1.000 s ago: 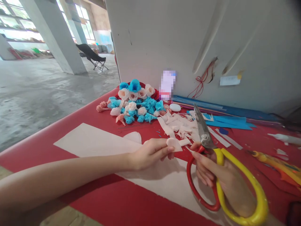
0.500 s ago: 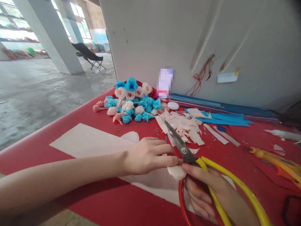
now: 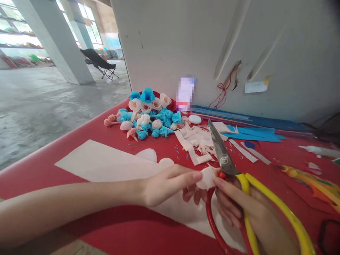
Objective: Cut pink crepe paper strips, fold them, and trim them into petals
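A small off-white paper petal [image 3: 206, 179] is pinched between the thumb and fingers of my left hand [image 3: 170, 186]. My right hand [image 3: 249, 203] grips large scissors [image 3: 225, 161] with yellow and red handles, and its fingertips also touch the petal's right edge. The blades look closed and point up and away. Under both hands lies a long off-white paper strip [image 3: 98, 161]. Cut rounded petals [image 3: 147, 154] rest at its far edge, and another rounded piece [image 3: 166, 162] shows just behind my left hand.
White and blue paper flowers [image 3: 156, 124] are heaped at the back of the red table [image 3: 106, 219]. White scraps [image 3: 196, 138], blue paper strips [image 3: 252, 134] and a phone with a blurred screen [image 3: 186, 94] are behind the scissors. A yellow tool [image 3: 309, 180] lies right.
The scissors have shifted to the right and slightly up. My left hand has turned so its thumb is on the petal, which is raised a little. A rounded piece behind it has come into view.
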Demonstrator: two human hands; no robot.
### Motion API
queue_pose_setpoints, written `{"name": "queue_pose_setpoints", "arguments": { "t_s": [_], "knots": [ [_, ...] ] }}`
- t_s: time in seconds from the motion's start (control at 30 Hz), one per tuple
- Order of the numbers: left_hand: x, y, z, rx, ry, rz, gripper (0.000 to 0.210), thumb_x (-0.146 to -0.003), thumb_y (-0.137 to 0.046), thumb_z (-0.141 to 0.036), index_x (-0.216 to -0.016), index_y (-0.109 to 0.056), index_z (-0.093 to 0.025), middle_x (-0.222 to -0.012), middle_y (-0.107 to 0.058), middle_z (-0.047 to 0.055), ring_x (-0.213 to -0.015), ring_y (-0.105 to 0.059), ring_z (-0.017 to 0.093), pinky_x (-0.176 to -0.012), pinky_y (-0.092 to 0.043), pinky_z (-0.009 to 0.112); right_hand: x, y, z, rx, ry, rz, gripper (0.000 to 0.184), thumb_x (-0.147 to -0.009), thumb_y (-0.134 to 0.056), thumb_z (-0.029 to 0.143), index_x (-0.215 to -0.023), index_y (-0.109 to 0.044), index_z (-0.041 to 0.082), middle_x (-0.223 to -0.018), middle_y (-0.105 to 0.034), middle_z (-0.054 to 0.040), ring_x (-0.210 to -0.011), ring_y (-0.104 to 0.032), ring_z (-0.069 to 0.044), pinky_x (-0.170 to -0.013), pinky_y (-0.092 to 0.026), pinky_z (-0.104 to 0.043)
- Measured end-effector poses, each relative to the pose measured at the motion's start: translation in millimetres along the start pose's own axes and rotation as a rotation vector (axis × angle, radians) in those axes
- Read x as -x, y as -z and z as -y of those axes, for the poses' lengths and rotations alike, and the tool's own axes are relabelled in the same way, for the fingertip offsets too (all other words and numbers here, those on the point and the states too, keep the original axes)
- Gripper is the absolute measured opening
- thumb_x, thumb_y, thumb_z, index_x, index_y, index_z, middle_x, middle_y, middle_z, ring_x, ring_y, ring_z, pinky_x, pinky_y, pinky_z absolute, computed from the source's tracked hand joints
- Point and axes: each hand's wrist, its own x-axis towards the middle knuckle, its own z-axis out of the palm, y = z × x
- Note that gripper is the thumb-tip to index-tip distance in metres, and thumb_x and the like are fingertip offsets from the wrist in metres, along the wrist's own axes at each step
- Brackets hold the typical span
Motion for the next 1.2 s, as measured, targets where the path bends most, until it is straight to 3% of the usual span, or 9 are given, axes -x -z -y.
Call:
{"name": "queue_pose_setpoints", "arguments": {
  "t_s": [0.17,0.3,0.47,0.6,0.67,0.77,0.83,1.03,1.2],
  "knots": [
    [2.7,-7.9,-7.7,-0.015,0.035,0.022,0.042,-0.091,-0.032,-0.043,-0.064,-0.049,-0.015,-0.065,-0.050,0.002,-0.060,-0.045,0.011,-0.062,-0.039,0.022,-4.6,12.0,-11.2,0.048,0.003,0.104,0.028,-0.077,-0.062,0.044,-0.090,-0.057,0.019,-0.037,-0.034,0.0107,-0.030,-0.036,-0.005,-0.033,-0.034,-0.017],
    [3.3,-8.4,-8.6,0.044,0.029,0.040,0.047,-0.090,-0.032,-0.052,-0.064,-0.047,-0.015,-0.063,-0.048,0.001,-0.059,-0.045,0.011,-0.063,-0.040,0.023,-4.6,17.7,-14.9,0.056,0.013,0.144,0.029,-0.079,-0.060,0.045,-0.093,-0.058,0.020,-0.036,-0.039,0.0090,-0.031,-0.038,-0.007,-0.035,-0.036,-0.019],
    [2.6,-3.6,-6.9,0.160,-0.008,0.028,0.051,-0.088,-0.036,-0.057,-0.061,-0.047,-0.015,-0.059,-0.046,0.000,-0.058,-0.045,0.011,-0.064,-0.040,0.024,-2.5,17.7,-14.2,0.106,0.041,0.113,0.026,-0.081,-0.058,0.044,-0.071,-0.056,0.019,-0.038,-0.040,0.0072,-0.033,-0.038,-0.006,-0.037,-0.037,-0.018],
    [1.2,-3.1,-3.5,0.216,-0.030,0.057,0.051,-0.089,-0.036,-0.053,-0.059,-0.048,-0.014,-0.057,-0.045,0.000,-0.057,-0.044,0.011,-0.062,-0.039,0.024,-1.8,20.4,-14.3,0.130,-0.009,0.171,0.047,-0.081,-0.056,0.047,-0.047,-0.039,0.019,-0.038,-0.041,0.0046,-0.035,-0.040,-0.005,-0.039,-0.039,-0.018],
    [1.2,-3.8,-2.4,0.204,-0.024,0.063,0.049,-0.090,-0.035,-0.050,-0.059,-0.048,-0.014,-0.058,-0.045,0.000,-0.057,-0.044,0.011,-0.064,-0.039,0.024,-0.6,18.4,-13.2,0.148,-0.036,0.153,0.050,-0.078,-0.058,0.050,-0.045,-0.036,0.020,-0.038,-0.041,0.0045,-0.034,-0.039,-0.005,-0.037,-0.039,-0.019],
    [2.5,-4.3,-1.6,0.150,-0.014,0.064,0.047,-0.091,-0.034,-0.047,-0.061,-0.047,-0.014,-0.059,-0.045,0.001,-0.059,-0.044,0.011,-0.065,-0.039,0.024,2.0,8.9,-9.5,0.188,-0.036,0.014,0.034,-0.071,-0.063,0.052,-0.063,-0.055,0.020,-0.036,-0.039,0.0070,-0.031,-0.036,-0.007,-0.033,-0.035,-0.020],
    [3.7,-4.1,-1.6,0.093,-0.034,0.078,0.045,-0.092,-0.034,-0.046,-0.063,-0.047,-0.014,-0.062,-0.046,0.001,-0.060,-0.044,0.011,-0.064,-0.039,0.024,3.8,2.7,-7.1,0.213,-0.017,-0.060,0.033,-0.071,-0.063,0.052,-0.082,-0.061,0.021,-0.034,-0.037,0.0080,-0.030,-0.035,-0.008,-0.031,-0.033,-0.022],
    [5.1,-4.1,-1.3,-0.034,-0.161,0.048,0.038,-0.092,-0.034,-0.044,-0.072,-0.046,-0.014,-0.069,-0.047,0.002,-0.063,-0.044,0.011,-0.062,-0.039,0.022,10.4,4.9,-4.9,0.256,0.001,-0.045,0.034,-0.071,-0.064,0.050,-0.094,-0.062,0.025,-0.044,-0.046,0.0045,-0.034,-0.044,-0.013,-0.034,-0.039,-0.027],
    [3.9,-4.7,0.3,0.012,-0.150,0.005,0.038,-0.091,-0.037,-0.044,-0.070,-0.046,-0.014,-0.066,-0.046,0.002,-0.061,-0.044,0.010,-0.059,-0.039,0.021,1.0,14.2,-13.3,0.248,-0.029,0.029,0.041,-0.070,-0.062,0.055,-0.095,-0.064,0.023,-0.035,-0.043,0.0053,-0.030,-0.043,-0.014,-0.031,-0.039,-0.027]
  ]
}}
